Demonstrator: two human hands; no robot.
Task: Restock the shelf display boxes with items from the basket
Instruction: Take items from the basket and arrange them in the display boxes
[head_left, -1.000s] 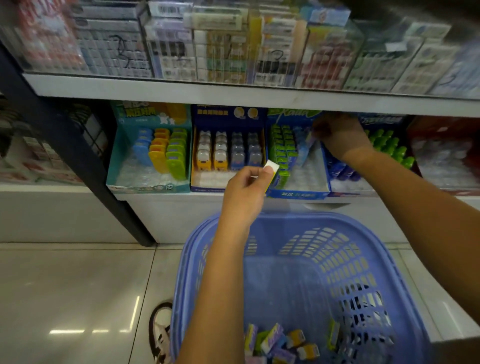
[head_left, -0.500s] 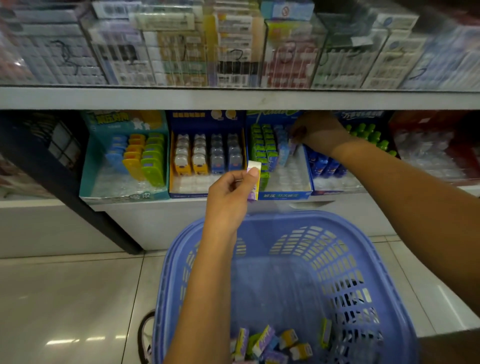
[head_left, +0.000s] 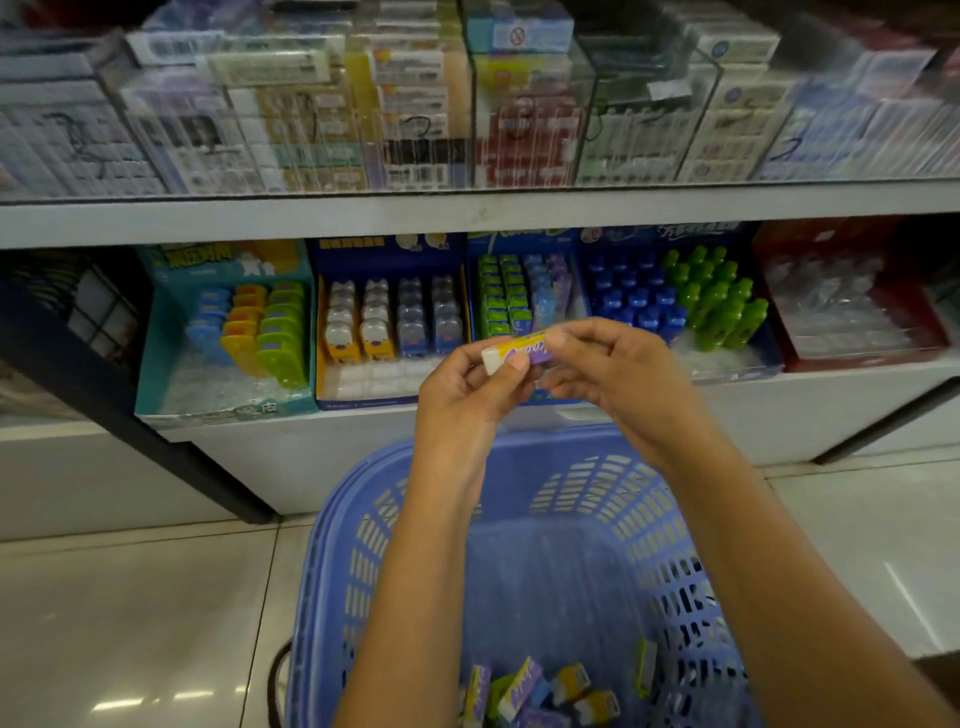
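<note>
A small white eraser in a purple and yellow sleeve (head_left: 519, 349) is pinched between both hands above the basket. My left hand (head_left: 462, 384) holds its white end; my right hand (head_left: 618, 369) holds the other end. Behind them on the lower shelf stands a blue display box (head_left: 524, 296) with rows of green, blue and purple erasers. The blue plastic basket (head_left: 332, 545) sits on the floor below, with several more erasers (head_left: 540, 691) at its bottom.
Further display boxes line the lower shelf: a teal one (head_left: 156, 353), a blue one with animal-shaped items (head_left: 389, 322), one with blue and green bottles (head_left: 691, 306), a red one (head_left: 841, 306). Clear boxes fill the upper shelf (head_left: 467, 213). A black post (head_left: 104, 400) slants at left.
My right hand has come back from the display box and now grips the eraser together with my left hand. The eraser has turned to lie sideways.
</note>
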